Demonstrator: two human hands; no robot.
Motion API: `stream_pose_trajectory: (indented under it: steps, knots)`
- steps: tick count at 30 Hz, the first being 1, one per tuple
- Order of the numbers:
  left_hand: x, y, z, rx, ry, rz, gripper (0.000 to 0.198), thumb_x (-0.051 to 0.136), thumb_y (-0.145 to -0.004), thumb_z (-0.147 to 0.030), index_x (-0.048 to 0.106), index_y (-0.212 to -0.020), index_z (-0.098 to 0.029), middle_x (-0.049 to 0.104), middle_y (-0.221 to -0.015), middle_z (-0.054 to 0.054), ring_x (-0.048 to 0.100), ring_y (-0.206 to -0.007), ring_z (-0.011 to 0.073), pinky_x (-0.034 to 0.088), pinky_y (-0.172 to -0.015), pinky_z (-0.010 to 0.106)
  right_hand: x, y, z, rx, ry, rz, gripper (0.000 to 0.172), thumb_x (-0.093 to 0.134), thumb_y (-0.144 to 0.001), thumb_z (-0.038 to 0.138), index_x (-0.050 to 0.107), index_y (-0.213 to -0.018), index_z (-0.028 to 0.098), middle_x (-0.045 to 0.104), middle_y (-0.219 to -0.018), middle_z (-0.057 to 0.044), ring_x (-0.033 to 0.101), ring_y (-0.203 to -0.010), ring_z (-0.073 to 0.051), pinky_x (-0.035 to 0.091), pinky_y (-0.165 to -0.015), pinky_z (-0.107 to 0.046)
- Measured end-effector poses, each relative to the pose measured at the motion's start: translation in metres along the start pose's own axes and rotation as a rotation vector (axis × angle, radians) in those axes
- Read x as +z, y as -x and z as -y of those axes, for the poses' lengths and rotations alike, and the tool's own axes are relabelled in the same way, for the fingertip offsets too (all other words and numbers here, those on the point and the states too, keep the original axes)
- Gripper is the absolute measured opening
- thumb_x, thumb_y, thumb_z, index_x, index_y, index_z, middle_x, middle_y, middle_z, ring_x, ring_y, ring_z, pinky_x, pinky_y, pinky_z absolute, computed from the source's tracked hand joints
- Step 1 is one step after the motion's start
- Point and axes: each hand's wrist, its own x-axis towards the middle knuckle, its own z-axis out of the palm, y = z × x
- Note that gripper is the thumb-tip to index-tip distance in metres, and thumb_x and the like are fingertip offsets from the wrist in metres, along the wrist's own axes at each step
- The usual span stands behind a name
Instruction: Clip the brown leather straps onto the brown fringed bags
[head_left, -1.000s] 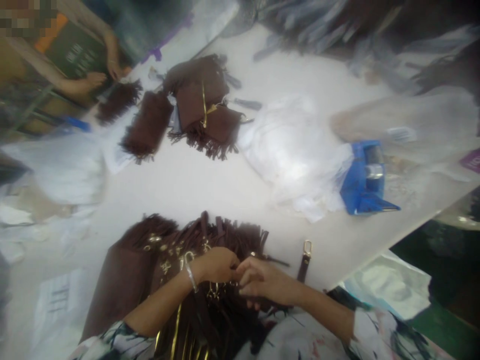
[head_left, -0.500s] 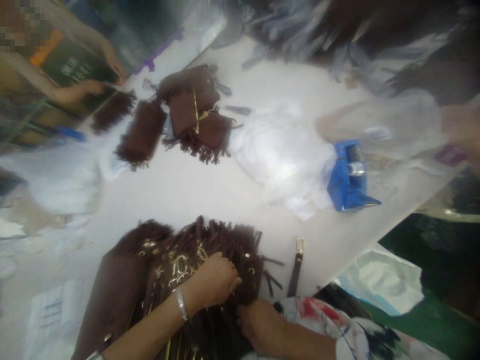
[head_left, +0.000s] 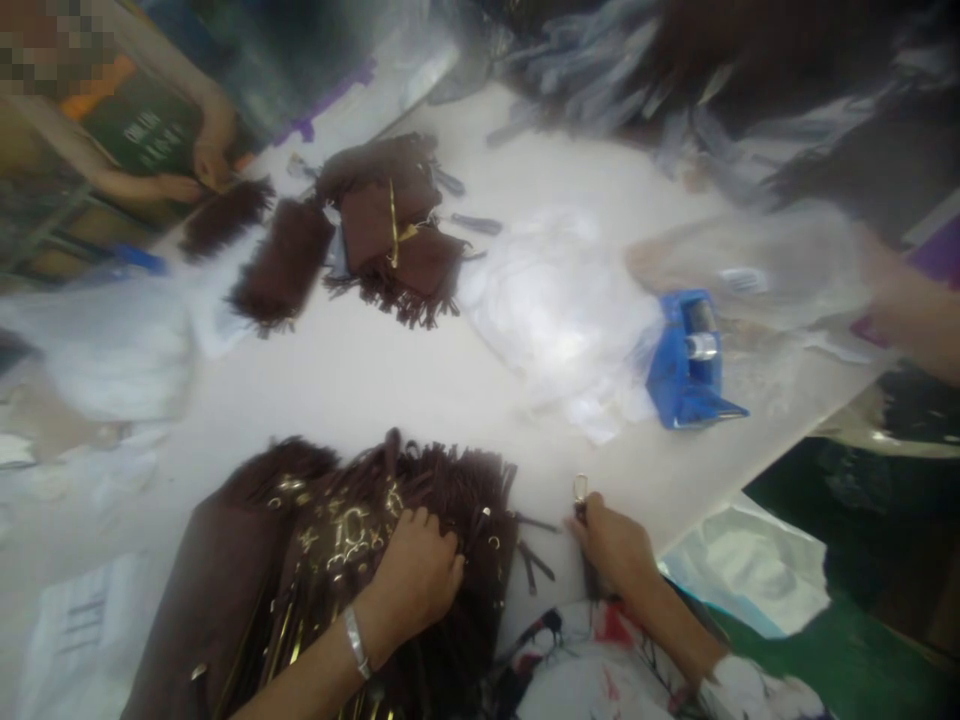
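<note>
A row of dark brown fringed bags (head_left: 217,570) with gold hardware fills the near side of the table. My left hand (head_left: 420,565), with a silver bracelet on its wrist, rests among them with its fingers curled down onto a fringed bag; the fingertips are partly hidden. Off to the right, my right hand (head_left: 619,545) is closed around a dark strap (head_left: 589,575), whose gold buckle (head_left: 580,488) sticks out above the fingers. Thin dark tassel ends (head_left: 534,565) lie between the bags and the right hand.
More brown fringed bags (head_left: 397,235) lie across the white table (head_left: 360,380). White wrapping (head_left: 562,310) and a blue bin (head_left: 682,375) stand to the right. A co-worker's hands (head_left: 214,165) handle a bag at far left; another person's arm (head_left: 915,310) reaches in from the right.
My right hand has left the bags, moved right and closed on the strap lying on the table. My left hand stays on the bags. The co-worker's hands at far left have shifted slightly.
</note>
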Motion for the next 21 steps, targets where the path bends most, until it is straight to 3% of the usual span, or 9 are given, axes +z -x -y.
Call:
stream_pose_trajectory:
  steps: [5, 12, 17, 21]
  knots:
    - [-0.003, 0.012, 0.003, -0.002, 0.035, 0.012, 0.035, 0.037, -0.094, -0.037, 0.066, -0.086, -0.019, 0.062, -0.089, 0.012, 0.052, -0.093, 0.0289, 0.036, -0.086, 0.047, -0.025, -0.036, 0.024, -0.172, 0.011, -0.111, 0.011, 0.046, -0.093, 0.027, 0.051, -0.093, 0.017, 0.063, -0.090, -0.007, 0.064, -0.078, -0.022, 0.038, -0.060, -0.029]
    - [-0.011, 0.023, 0.007, -0.014, 0.053, 0.046, 0.039, 0.034, -0.097, -0.038, 0.067, -0.087, -0.020, 0.063, -0.089, 0.011, 0.053, -0.093, 0.0281, 0.039, -0.085, 0.046, -0.039, -0.069, 0.046, -0.272, 0.010, -0.212, 0.019, 0.055, -0.090, 0.025, 0.051, -0.105, 0.015, 0.056, -0.104, -0.012, 0.053, -0.096, -0.027, 0.038, -0.077, -0.035]
    - [-0.021, 0.010, 0.017, 0.026, 0.019, 0.168, 0.043, 0.030, -0.098, -0.032, 0.070, -0.087, -0.022, 0.067, -0.076, 0.009, 0.059, -0.081, 0.0268, 0.043, -0.077, 0.042, -0.037, -0.077, 0.048, -0.385, -0.037, -0.174, 0.010, 0.056, -0.087, 0.020, 0.054, -0.095, 0.015, 0.057, -0.101, -0.011, 0.052, -0.094, -0.025, 0.038, -0.076, -0.033]
    - [-0.020, -0.012, 0.024, -0.095, -0.020, 0.257, 0.037, 0.047, -0.093, -0.038, 0.072, -0.078, -0.015, 0.069, -0.077, 0.014, 0.064, -0.078, 0.0267, 0.046, -0.074, 0.038, -0.038, -0.074, 0.050, -0.430, -0.116, -0.136, 0.009, 0.045, -0.092, 0.018, 0.053, -0.093, 0.014, 0.059, -0.098, -0.011, 0.054, -0.091, -0.023, 0.038, -0.075, -0.031]
